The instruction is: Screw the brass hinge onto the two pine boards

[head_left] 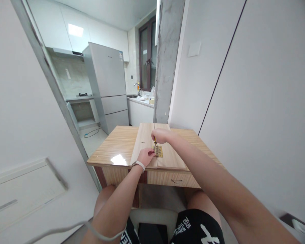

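Two pale wooden boards [167, 159] lie side by side on the desk, with a brass hinge [159, 151] across the seam between them. My right hand [161, 135] is closed around a screwdriver [155, 139] with a yellow handle, held upright, its shaft pointing down at the hinge. At the hinge's left side, my left hand [145, 157] has its fingers pinched together against the metal and covers part of the left leaf. Whether a screw sits under the tip is too small to tell. A small dark object [142, 142] lies on the left board.
The wood-grain desk [112, 145] has a drawer with a handle [176, 181] at its front, above my legs. A white cable [73, 225] crosses near my left forearm. Walls rise on both sides. Beyond the desk stand a fridge [109, 74] and a sink counter [141, 110].
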`<action>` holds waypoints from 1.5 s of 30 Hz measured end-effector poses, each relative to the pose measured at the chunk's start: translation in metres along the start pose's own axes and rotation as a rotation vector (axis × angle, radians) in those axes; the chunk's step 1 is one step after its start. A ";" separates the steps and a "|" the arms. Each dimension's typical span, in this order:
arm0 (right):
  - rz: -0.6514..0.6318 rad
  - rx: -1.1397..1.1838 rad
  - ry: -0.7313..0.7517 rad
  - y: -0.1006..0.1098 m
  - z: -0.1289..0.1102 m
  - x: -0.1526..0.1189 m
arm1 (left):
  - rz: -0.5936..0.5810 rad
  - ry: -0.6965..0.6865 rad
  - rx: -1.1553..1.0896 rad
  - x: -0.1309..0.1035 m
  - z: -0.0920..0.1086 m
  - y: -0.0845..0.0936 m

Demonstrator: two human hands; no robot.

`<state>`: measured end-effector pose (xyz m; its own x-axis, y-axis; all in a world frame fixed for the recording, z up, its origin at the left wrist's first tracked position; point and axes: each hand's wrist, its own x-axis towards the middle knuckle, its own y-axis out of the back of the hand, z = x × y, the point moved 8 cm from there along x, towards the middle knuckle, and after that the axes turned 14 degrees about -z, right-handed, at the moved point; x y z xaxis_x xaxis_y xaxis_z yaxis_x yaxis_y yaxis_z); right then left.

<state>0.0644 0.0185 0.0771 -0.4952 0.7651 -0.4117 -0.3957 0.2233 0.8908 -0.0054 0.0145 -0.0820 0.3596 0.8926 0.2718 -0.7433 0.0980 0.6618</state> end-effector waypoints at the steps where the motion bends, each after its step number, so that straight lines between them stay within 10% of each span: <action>1: 0.007 0.001 -0.012 0.001 0.001 0.000 | 0.011 -0.003 0.036 0.000 0.000 0.000; 19: 0.158 0.147 0.068 0.001 0.014 0.008 | 0.081 -0.029 0.366 -0.006 0.010 -0.007; 45: 0.263 0.121 0.092 -0.012 0.011 0.008 | 0.057 -0.001 0.289 -0.004 0.008 -0.004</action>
<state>0.0739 0.0284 0.0657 -0.6385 0.7496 -0.1743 -0.1522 0.0990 0.9834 0.0008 0.0073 -0.0802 0.3224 0.8926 0.3152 -0.5711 -0.0822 0.8168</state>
